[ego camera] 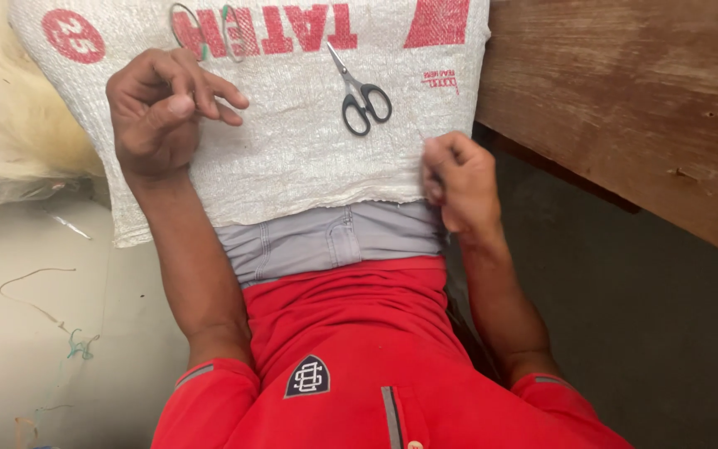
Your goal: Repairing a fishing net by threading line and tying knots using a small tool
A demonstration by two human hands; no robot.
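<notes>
Head view showed a white woven sack (pixel 292 158) spread over the person's lap, the right hand (pixel 457 179) pinching its near edge and the left hand (pixel 164 108) curled, fingertips together, holding nothing discernible. Scissors (pixel 361 93) lay on the sack. Such fabric was judged light, limp and slightly slick, best gripped at an edge.

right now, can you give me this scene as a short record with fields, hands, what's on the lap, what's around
left hand: raised over the woven sack, thumb and fingertips pinched together; anything held is too fine to see
right hand: closed at the sack's right edge
woven sack: white with red print, spread over the lap
scissors: black handles, lying on the sack, blades shut, apart from both hands
clothing: red shirt, grey trousers
right side: wooden board
left side: pale fibre pile
</notes>
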